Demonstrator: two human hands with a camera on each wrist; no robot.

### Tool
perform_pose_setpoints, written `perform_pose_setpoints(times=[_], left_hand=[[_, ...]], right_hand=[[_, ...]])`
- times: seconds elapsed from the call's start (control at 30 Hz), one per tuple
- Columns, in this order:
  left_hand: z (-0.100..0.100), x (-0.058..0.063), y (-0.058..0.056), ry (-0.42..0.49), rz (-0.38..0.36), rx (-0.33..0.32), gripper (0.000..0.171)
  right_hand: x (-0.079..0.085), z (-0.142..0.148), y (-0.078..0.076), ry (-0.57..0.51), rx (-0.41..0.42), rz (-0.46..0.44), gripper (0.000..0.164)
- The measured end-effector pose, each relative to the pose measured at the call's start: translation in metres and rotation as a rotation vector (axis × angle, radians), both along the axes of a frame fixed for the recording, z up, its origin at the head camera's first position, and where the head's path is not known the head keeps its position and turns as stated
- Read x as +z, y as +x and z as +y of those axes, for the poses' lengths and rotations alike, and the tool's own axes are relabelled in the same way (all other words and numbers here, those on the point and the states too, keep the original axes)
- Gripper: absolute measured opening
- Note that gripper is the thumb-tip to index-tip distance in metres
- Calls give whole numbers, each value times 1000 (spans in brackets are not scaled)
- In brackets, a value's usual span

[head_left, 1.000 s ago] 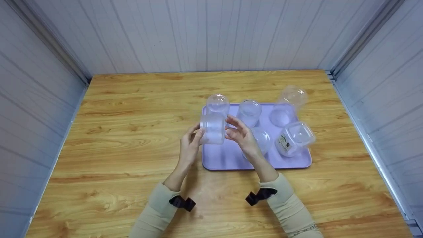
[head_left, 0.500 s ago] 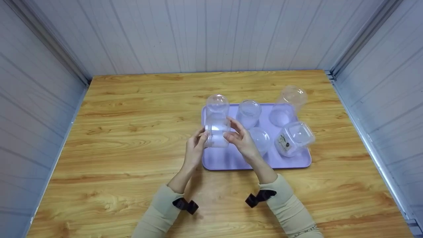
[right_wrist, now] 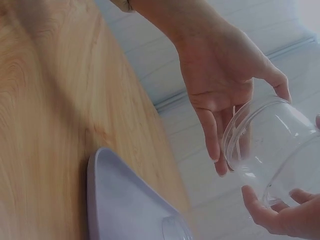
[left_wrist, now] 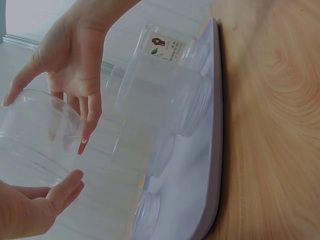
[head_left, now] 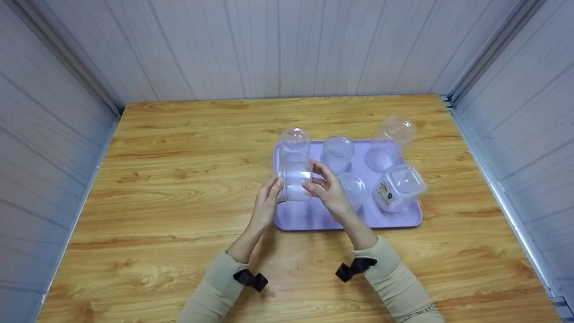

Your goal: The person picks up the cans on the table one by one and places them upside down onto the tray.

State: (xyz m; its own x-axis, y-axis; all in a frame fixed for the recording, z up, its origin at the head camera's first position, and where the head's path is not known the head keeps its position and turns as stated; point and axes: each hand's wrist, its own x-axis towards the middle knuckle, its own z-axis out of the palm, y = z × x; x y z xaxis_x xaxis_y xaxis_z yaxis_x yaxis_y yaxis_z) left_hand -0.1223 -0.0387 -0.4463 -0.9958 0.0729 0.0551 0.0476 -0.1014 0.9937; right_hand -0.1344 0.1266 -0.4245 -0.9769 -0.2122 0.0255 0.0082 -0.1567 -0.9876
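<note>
A clear round plastic jar (head_left: 296, 186) is held on its side above the left part of the lilac tray (head_left: 291, 222). My left hand (head_left: 264, 204) grips the jar's left, rimmed end, thumb towards me. My right hand (head_left: 331, 193) holds the other end between thumb and fingers. In the right wrist view a ridged ring runs round the jar's (right_wrist: 280, 140) left end, near the fingers of my left hand (right_wrist: 220, 75); whether this is a lid or the mouth I cannot tell. The left wrist view shows my right hand (left_wrist: 75, 65) across the jar.
Several clear jars stand on the tray: a round one (head_left: 294, 140) at back left, another (head_left: 338, 150) beside it, a tall one (head_left: 397, 132) at back right, one (head_left: 352, 188) partly behind my right hand, and a squarish labelled jar (head_left: 401, 188). Panelled walls (head_left: 278, 49) enclose the wooden table (head_left: 179, 188).
The jar and my left hand have shifted slightly right. My right thumb and fingers, earlier at the jar's right end, now lap over it. Over the last half second little has moved.
</note>
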Motion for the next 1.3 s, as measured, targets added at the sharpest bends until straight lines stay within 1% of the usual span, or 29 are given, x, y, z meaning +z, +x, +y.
perform_pose_setpoints(times=[0.13,0.27,0.33,0.43,0.6,0.8,0.97,1.03,1.13,1.2,1.3], left_hand=[[-1,2,-1,-30,7,5,47],[-4,1,-3,-24,-17,20,47],[-5,1,-5,-16,-31,36,47],[-8,-2,-9,-29,-41,70,46],[-14,-9,-16,-60,-53,115,43],[-24,-18,-23,-157,-48,162,41],[-32,-28,-30,-217,-26,179,39],[-34,-30,-32,-233,-26,188,39],[-37,-32,-35,-293,-16,199,38],[-39,-33,-38,-338,4,204,37],[-41,-33,-41,-386,44,213,37]], right_hand=[[0,2,-1,71,-16,51,63],[-1,3,-3,151,-41,95,64],[-1,3,-3,176,-52,99,65],[-1,3,-4,216,-60,96,66],[-4,2,-4,331,-65,116,66],[-11,2,-4,441,-55,160,70],[-16,0,-4,532,-46,212,75],[-18,-1,-4,568,-44,248,76],[-21,-2,-4,636,-42,322,78],[-22,-3,-5,691,-38,373,78],[-23,-3,-5,760,-20,425,79]])
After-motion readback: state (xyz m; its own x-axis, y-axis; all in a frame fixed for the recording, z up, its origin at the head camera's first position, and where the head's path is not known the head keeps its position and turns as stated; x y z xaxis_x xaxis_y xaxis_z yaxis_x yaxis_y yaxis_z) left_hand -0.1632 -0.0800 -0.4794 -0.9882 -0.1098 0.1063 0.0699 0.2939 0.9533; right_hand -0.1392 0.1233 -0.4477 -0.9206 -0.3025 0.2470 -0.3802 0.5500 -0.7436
